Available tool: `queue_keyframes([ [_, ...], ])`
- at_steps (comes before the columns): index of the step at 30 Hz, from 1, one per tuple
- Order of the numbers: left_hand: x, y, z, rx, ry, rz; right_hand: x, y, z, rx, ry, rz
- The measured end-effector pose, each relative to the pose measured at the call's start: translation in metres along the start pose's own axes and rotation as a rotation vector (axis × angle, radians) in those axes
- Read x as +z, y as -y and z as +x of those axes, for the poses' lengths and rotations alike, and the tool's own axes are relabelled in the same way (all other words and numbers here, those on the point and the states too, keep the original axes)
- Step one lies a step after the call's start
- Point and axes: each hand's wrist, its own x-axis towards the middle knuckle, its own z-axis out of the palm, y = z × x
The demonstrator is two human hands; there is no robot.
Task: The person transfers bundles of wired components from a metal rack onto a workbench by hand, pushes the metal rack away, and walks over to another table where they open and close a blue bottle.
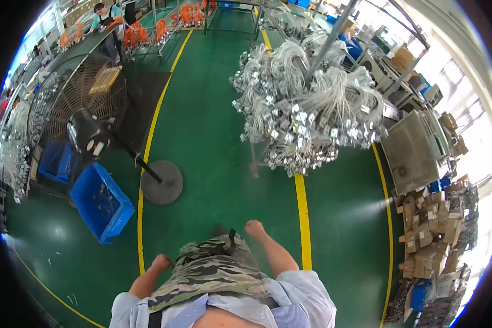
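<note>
My left hand (162, 262) hangs beside my left hip, its fingers curled in, and nothing shows in it. Held forward of my body over the floor, my right hand (253, 228) is closed into a loose fist with no object visible. Between them is the camouflage apron (213, 273) I wear. The nearest things on the left are a blue plastic bin (101, 205) with a few small pieces inside and the round base (162, 182) of a standing fan (87, 131). Neither hand touches them.
Bundles of clear-white cables (311, 104) hang from a metal rack ahead right. Cardboard boxes (429, 229) are stacked along the right side. Yellow lines (302, 218) mark the green floor (218, 120). At the far left, a person (108, 22) works at a bench near orange cables (136, 35).
</note>
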Motion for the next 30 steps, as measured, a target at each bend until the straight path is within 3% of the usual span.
queue_keyframes([
  [2, 0.0, -0.006, -0.009, -0.082, -0.038, -0.213, -0.04, 0.008, 0.048, -0.063, -0.015, -0.02],
  [7, -0.042, -0.026, 0.046, -0.03, -0.043, -0.24, -0.084, 0.061, 0.17, 0.025, -0.102, 0.311],
  [13, -0.151, -0.083, 0.193, -0.05, -0.038, -0.268, -0.088, 0.157, 0.268, 0.129, 0.258, 0.7],
  [17, -0.229, -0.118, 0.342, 0.224, -0.244, 0.13, -0.11, 0.23, 0.349, -0.041, 0.255, 0.512],
  [19, -0.288, -0.157, 0.391, 0.384, -0.253, 0.236, -0.131, 0.27, 0.391, -0.247, 0.293, 0.308],
  [21, -0.358, -0.214, 0.414, 0.379, -0.27, -0.014, -0.152, 0.302, 0.428, -0.414, 0.09, 0.27],
  [22, -0.389, -0.236, 0.428, 0.328, -0.262, -0.133, -0.164, 0.315, 0.455, -0.42, 0.075, 0.275],
  [26, -0.482, -0.298, 0.475, 0.406, -0.347, -0.083, -0.195, 0.354, 0.534, -0.347, -0.074, 0.383],
  [30, -0.518, -0.303, 0.527, 0.415, -0.319, -0.137, -0.21, 0.369, 0.612, -0.27, -0.021, 0.317],
])
